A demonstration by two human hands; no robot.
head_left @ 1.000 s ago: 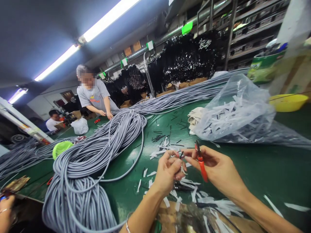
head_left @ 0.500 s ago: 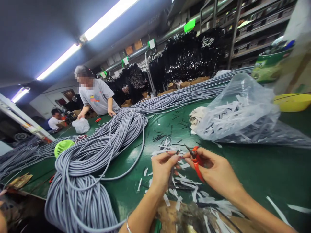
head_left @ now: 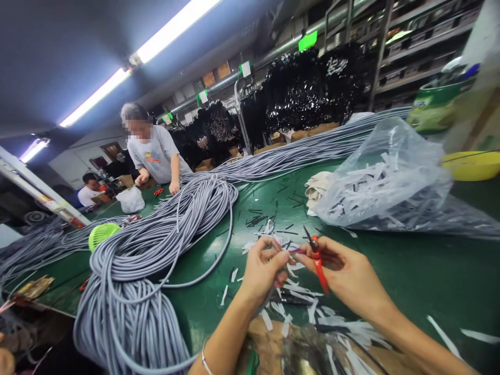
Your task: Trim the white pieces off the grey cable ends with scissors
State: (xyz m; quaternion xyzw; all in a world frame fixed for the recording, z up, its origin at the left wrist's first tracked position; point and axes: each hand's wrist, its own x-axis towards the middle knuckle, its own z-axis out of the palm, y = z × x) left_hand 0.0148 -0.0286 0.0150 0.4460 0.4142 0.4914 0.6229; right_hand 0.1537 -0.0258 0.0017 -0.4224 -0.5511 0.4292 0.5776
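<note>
My left hand [head_left: 262, 268] is closed in a pinch on thin coloured wires [head_left: 296, 250], which look red and purple, at a cable's end. My right hand [head_left: 347, 265] is closed round red-handled snips [head_left: 320, 268], their dark blades pointing up and away from the wires. Its thumb and fingertip also pinch the far end of those wires, so they stretch between both hands. The cable's grey jacket is mostly hidden by my left hand. White strips [head_left: 312, 310] and short black pieces [head_left: 255, 220] lie scattered beneath and beyond my hands.
A large coil of grey cable [head_left: 156, 255] fills the left of the green table [head_left: 422, 281]. A clear bag [head_left: 383, 182] of white scraps stands at the right, by a yellow bowl [head_left: 472, 165]. A co-worker [head_left: 156, 153] stands across the table near a green fan [head_left: 102, 235].
The coloured wires now show stretched between my hands, and the snips have tipped more upright. The co-worker's hand has let go of the white bag and lifted.
</note>
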